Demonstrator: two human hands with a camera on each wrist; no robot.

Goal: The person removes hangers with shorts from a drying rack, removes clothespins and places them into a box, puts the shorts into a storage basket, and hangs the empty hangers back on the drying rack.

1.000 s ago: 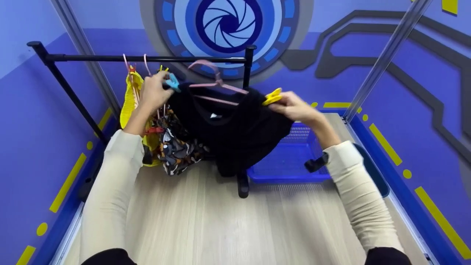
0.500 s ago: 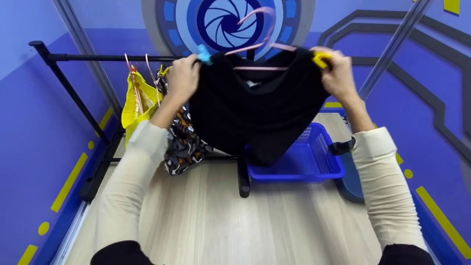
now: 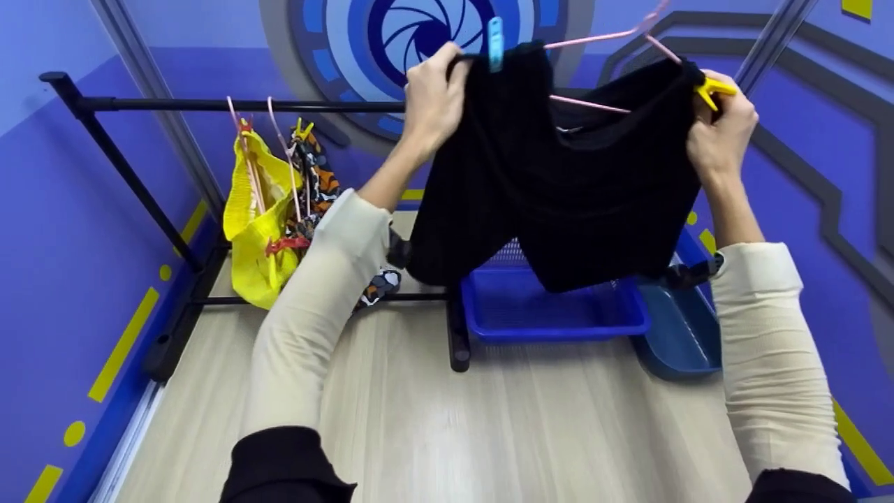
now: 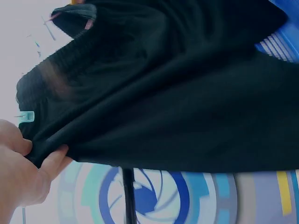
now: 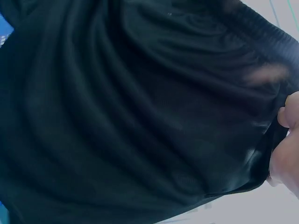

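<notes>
Black shorts [image 3: 601,188] hang spread between both hands in the head view, legs down, on a pink hanger [image 3: 594,39] whose hook leaves the top of the frame. My left hand [image 3: 436,94] pinches the waist's left corner, beside a light blue clothespin [image 3: 495,45]. In the left wrist view, thumb and fingers of the left hand [image 4: 32,168] grip the black cloth. At the other corner my right hand [image 3: 725,133] holds the waist edge, close by a yellow clothespin [image 3: 714,91]. The right wrist view shows the right hand [image 5: 286,149] pinching the side of the shorts [image 5: 140,116].
A black clothes rack [image 3: 244,106] stands at left, carrying a yellow garment [image 3: 262,237] and a camouflage-patterned garment [image 3: 323,175] on pink hangers. A blue basket [image 3: 552,332] sits below the shorts, with a dark teal tub [image 3: 677,342] on its right. Blue walls enclose the workspace.
Both hands have carried the shorts and hanger up and to the right, away from the rack. The shorts now hang wider, with both legs showing. The hanging garments beside them are more exposed.
</notes>
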